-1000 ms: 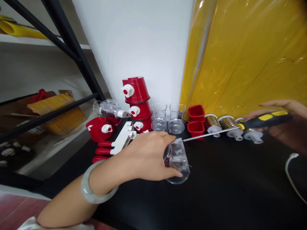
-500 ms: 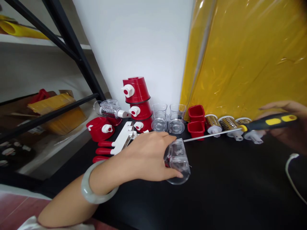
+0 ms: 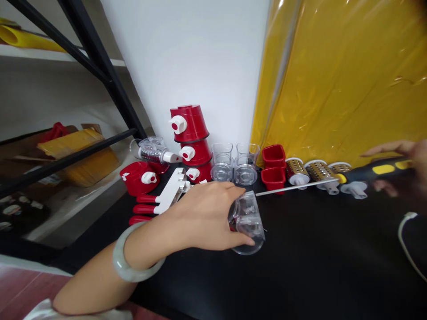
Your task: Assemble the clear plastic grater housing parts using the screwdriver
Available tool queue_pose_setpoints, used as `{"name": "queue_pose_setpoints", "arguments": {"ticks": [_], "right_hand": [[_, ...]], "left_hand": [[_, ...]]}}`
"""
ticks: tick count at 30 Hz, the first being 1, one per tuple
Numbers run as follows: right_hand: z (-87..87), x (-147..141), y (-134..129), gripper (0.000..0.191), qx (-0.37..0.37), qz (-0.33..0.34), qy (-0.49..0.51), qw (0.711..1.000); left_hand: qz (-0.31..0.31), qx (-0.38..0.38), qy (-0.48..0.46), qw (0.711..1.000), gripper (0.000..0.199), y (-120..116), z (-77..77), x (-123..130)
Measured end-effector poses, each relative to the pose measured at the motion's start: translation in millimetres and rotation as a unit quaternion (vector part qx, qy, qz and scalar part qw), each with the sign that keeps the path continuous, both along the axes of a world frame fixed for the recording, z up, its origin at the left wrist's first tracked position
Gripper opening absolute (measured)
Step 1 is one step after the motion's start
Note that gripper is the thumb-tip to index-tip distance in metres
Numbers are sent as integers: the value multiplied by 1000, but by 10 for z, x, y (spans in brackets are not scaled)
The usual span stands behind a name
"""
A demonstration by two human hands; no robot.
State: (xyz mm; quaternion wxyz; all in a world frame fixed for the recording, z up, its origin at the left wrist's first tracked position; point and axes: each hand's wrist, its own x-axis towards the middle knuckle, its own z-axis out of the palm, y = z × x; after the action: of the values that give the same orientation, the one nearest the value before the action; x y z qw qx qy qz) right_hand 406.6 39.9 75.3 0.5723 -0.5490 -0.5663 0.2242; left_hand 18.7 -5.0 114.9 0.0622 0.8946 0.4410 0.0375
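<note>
Small assembly workshop, black workbench (image 3: 300, 275), rows of identical red housings (image 3: 190, 126), grater drums (image 3: 295, 171), metal shelving (image 3: 83, 49)

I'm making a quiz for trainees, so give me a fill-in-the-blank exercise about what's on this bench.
1. The left hand grips a ____ plastic housing on the black table.
2. The right hand holds a screwdriver with a black and ____ handle.
3. The left wrist wears a pale ____.
4. Behind the grater drums hangs a ____ plastic sheet.

Missing words: clear; yellow; bangle; yellow
</note>
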Motion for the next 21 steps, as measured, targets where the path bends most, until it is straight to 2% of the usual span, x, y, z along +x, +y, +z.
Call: {"name": "queue_pose_setpoints", "arguments": {"ticks": [2,3,6,8,10,14,21], "right_hand": [[1,1,-33,45,12,15,47,999],[-1,6,-45,45,22,29,84,996],[-10,29,-46,62,22,75,178,981],[-6,30,-30,59,4,93,192,977],[7,8,-20,46,-13,76,154,985],[39,-85,-51,51,-17,-4,31,999],[53,-250,-87,55,-8,-21,31,999]], "left_hand": [[-1,3,-2,1000,76,0,-3,-1],[-1,4,-2,1000,77,0,-4,0],[1,6,-2,1000,78,-3,-8,2],[3,11,0,1000,77,-6,-11,3],[5,14,3,1000,77,-7,-16,2],[1,17,2,1000,75,1,-37,-1],[-5,54,34,998,75,-40,-43,-4]]}}
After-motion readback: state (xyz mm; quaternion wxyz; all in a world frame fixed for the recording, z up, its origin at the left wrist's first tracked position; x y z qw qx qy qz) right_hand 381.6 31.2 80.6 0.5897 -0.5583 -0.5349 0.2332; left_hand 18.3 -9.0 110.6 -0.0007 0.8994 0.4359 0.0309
